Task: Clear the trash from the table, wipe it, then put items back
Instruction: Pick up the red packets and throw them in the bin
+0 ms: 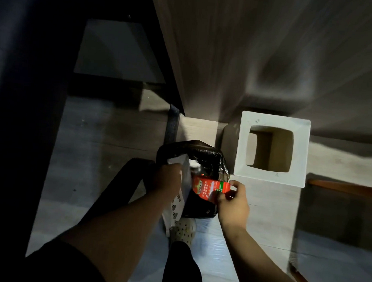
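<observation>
Red carton [208,189] hangs right over the mouth of the black-lined bin [208,156] down on the floor, pinched at its near end by the right hand [234,203]: thumb and fingertips closed on the corner, a narrow grip on thin card. It looks light and probably empty, a glossy printed box with crisp folded edges that would crush if squeezed. The corner pinch suits a drop, though a slick coating could let it slip early. The left hand [167,178] curls its grip round the top of a white wrapper [174,215], soft and floppy, printed with small dark marks, hanging beside the bin's rim. The liner is crinkled, shiny plastic, bunched at the edge. Just to the right stands a white square container [272,149], stiff-walled, with a square opening on top. By my read this is the trash-clearing stage, and the worktop wipe is not yet begun.
</observation>
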Motion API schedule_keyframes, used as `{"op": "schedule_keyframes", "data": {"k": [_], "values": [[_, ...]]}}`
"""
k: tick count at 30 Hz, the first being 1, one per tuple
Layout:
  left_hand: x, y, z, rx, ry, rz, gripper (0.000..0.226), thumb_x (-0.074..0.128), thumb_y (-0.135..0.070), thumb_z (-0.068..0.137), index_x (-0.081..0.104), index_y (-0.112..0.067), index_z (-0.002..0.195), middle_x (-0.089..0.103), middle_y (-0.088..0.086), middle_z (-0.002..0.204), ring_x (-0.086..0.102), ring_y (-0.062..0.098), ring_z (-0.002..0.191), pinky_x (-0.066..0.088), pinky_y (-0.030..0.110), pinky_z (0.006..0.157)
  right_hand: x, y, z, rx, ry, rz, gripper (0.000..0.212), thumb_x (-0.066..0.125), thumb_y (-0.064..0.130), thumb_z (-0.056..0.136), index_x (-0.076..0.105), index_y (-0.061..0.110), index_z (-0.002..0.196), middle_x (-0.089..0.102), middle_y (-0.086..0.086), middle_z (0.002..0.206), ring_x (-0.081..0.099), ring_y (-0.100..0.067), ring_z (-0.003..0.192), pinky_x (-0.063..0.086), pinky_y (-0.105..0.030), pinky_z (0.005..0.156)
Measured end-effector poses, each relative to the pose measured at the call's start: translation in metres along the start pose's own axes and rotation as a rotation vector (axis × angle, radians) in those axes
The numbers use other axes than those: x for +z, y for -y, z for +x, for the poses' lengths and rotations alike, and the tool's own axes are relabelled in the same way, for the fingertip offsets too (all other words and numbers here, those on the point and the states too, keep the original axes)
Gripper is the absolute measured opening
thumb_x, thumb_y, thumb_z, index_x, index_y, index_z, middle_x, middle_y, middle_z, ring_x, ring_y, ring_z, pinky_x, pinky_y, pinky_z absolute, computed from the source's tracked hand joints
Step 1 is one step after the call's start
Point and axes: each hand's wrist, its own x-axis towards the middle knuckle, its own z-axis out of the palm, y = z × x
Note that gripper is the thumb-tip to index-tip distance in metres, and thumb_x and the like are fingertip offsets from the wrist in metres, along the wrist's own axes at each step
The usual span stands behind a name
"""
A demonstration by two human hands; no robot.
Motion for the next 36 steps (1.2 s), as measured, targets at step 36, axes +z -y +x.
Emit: {"op": "schedule_keyframes", "data": {"k": [36], "values": [[-0.245, -0.023, -0.162, 0.494, -0.317, -0.028, 0.032, 0.046, -0.017, 0.094, 0.053, -0.021, 0.126, 0.052, 0.005, 0.129, 0.053, 0.025, 0.114, 0.043, 0.031, 0.089, -0.054, 0.220, -0.169, -0.618, 0.042, -0.324, 0.042, 0.057, 0.024, 0.085, 0.049, 0.010, 0.124, 0.054, -0.012, 0.122, 0.052, -0.029, 0.112, 0.042, -0.030, 0.086]]}}
